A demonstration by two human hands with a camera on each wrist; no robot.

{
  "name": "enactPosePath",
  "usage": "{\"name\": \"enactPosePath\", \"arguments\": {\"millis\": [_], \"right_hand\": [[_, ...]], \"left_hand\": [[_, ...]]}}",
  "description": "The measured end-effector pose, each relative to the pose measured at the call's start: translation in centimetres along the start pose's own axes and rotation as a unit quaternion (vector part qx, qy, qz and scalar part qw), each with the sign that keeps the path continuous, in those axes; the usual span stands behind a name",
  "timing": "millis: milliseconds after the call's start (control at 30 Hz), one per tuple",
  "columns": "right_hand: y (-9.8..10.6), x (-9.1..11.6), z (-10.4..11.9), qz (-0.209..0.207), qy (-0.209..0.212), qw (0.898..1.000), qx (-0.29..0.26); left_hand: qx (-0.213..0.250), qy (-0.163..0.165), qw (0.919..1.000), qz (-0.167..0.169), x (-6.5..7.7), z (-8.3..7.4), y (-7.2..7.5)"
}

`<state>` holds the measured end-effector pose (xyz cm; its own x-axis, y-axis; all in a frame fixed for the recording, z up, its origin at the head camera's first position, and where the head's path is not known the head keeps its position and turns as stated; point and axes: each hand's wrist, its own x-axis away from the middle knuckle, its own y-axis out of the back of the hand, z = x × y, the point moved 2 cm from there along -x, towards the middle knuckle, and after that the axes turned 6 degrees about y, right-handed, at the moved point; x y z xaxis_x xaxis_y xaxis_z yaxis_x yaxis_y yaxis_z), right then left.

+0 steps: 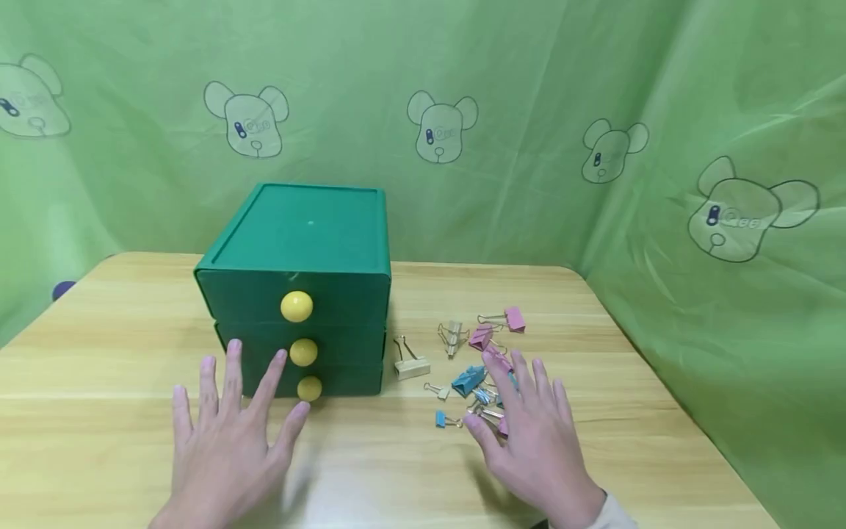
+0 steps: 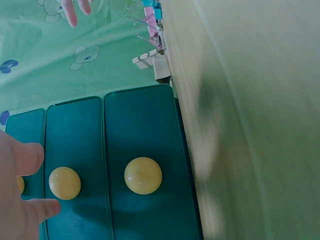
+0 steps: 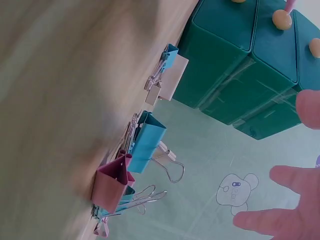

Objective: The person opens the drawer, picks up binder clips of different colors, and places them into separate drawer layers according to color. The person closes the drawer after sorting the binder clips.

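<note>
My left hand (image 1: 228,433), fingers spread, hovers in front of a green three-drawer box (image 1: 297,228) whose drawers are all closed. Each drawer has a round yellow knob (image 1: 297,306); in the left wrist view the thumb and a finger appear beside the middle knob (image 2: 65,183). My right hand (image 1: 538,441) is also spread and holds nothing. It is above a loose group of binder clips in pink, blue and cream, partly covering them in the head view. A blue clip (image 3: 147,142) and a pink clip (image 3: 111,184) show below it in the right wrist view.
The wooden table (image 1: 370,470) carries the box at left of centre and the clips to its right. A large cream clip (image 1: 413,367) lies close to the box's right side. Green curtain (image 1: 502,213) with bear-head drawings hangs behind and along the right.
</note>
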<state>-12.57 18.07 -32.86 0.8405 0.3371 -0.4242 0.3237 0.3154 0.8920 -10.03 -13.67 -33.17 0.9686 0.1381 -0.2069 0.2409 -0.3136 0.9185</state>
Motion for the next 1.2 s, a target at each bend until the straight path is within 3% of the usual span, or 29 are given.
{"name": "enactPosePath", "arguments": {"millis": [167,333,500,600,700,767,833,900,933,967,1033,1200], "right_hand": [[0.2,-0.2,-0.1,-0.053,0.034,0.997,-0.043],[0.4,-0.5,0.2,-0.089,0.07,0.986,-0.125],[0.7,-0.9,0.7,-0.07,0.066,0.969,-0.226],[0.6,-1.2,0.9,-0.05,0.061,0.959,-0.272],[0.6,-1.6,1.0,-0.043,0.082,0.954,-0.286],[0.5,-1.9,1.1,-0.043,0.108,0.948,-0.295],[0.6,-2.5,1.3,-0.045,0.139,0.942,-0.301],[0.6,-3.0,1.5,-0.044,0.161,0.936,-0.311],[0.6,-3.3,1.7,-0.042,0.171,0.932,-0.317],[0.7,-3.6,1.9,-0.04,0.179,0.929,-0.322],[0.7,-4.2,2.3,-0.031,0.188,0.923,-0.334],[0.6,-5.4,3.6,-0.011,0.196,0.914,-0.355]], "left_hand": [[0.017,-0.01,0.9996,-0.021,0.1,-0.3,0.7],[0.027,-0.028,0.9988,-0.028,0.3,-0.8,1.5],[0.053,-0.078,0.9945,-0.045,0.4,-1.3,2.7],[0.086,-0.131,0.985,-0.074,0.2,-1.5,4.0],[0.128,-0.214,0.9599,-0.128,-0.5,-1.5,5.9],[0.161,-0.28,0.9309,-0.171,-1.3,-1.5,7.3],[0.188,-0.344,0.8969,-0.205,-2.4,-1.5,8.6],[0.198,-0.384,0.8765,-0.213,-3.9,-1.6,9.9],[0.201,-0.396,0.8707,-0.211,-4.7,-1.5,10.5],[0.198,-0.401,0.87,-0.208,-5.4,-1.5,11.0],[0.187,-0.391,0.8799,-0.195,-6.9,-1.3,12.0],[0.148,-0.33,0.9215,-0.141,-10.3,-1.1,13.6]]}}
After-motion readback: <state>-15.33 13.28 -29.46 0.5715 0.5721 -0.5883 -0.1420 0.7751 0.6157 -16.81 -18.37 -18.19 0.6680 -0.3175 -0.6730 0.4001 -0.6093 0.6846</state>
